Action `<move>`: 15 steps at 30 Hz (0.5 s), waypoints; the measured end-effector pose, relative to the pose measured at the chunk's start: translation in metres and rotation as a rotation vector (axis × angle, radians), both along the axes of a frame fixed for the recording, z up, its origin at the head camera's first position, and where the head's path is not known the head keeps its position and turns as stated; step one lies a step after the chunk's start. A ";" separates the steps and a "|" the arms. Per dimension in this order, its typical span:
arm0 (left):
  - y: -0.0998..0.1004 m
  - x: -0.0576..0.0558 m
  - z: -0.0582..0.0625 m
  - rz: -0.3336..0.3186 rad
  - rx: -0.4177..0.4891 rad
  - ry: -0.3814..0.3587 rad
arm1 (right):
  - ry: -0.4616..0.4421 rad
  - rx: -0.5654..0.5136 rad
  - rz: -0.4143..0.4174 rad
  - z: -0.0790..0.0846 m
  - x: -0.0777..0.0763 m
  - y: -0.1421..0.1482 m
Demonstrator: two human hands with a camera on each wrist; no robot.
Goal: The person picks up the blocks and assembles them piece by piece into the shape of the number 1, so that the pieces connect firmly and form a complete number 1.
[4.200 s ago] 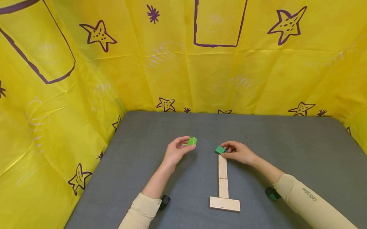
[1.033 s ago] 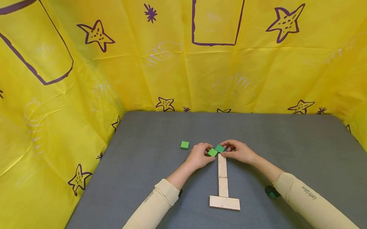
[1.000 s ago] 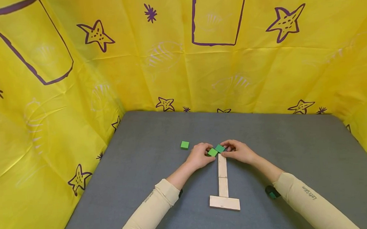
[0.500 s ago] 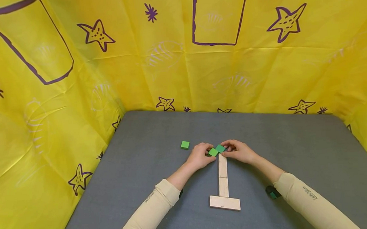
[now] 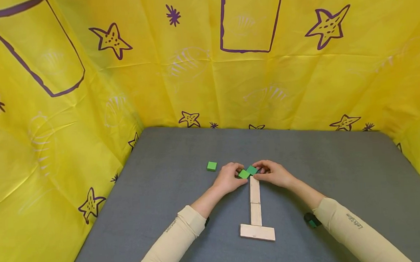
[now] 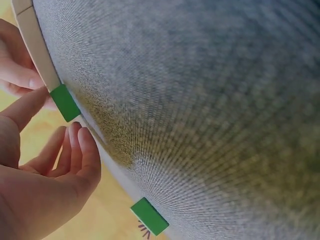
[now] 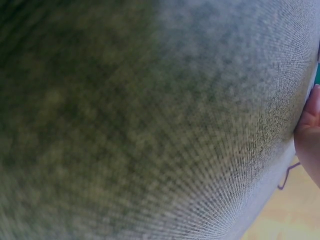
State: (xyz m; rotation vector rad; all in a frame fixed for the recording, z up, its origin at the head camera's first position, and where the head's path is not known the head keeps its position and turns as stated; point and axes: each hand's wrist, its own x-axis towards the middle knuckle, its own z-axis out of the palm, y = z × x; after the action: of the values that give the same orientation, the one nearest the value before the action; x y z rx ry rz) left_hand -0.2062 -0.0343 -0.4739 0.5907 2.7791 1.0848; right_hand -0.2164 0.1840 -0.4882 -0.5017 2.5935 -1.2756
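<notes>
Between finger and thumb, my left hand (image 5: 229, 178) pinches a light green square block (image 5: 244, 174), turned at an angle. My right hand (image 5: 275, 174) pinches a darker green square block (image 5: 252, 170), which meets the light one edge to edge. Both blocks sit at the far end of two plain wooden planks (image 5: 255, 200) laid end to end. A third plank (image 5: 257, 232) lies crosswise at the near end. In the left wrist view my left fingers (image 6: 89, 155) bend around the green block (image 6: 65, 103). The right wrist view catches only part of my right hand (image 7: 311, 135).
Another light green block (image 5: 211, 166) lies on the grey cloth surface (image 5: 175, 153) to the left of my left hand. Yellow fabric walls (image 5: 192, 84) with star drawings stand behind and to the left.
Since the oldest frame, my left hand has moved right and brought a light green block against the dark green one. Another light green block now lies at the left. Over the last second, almost nothing moves.
</notes>
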 end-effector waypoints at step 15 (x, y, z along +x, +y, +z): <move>-0.002 -0.003 0.000 0.122 0.259 -0.123 | 0.007 0.000 -0.003 0.000 0.000 0.000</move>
State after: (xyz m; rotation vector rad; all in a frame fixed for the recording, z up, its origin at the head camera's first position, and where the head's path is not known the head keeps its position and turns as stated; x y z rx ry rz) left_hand -0.2094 -0.0363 -0.4738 0.3657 2.6186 1.4676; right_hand -0.2161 0.1839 -0.4886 -0.5028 2.6009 -1.2773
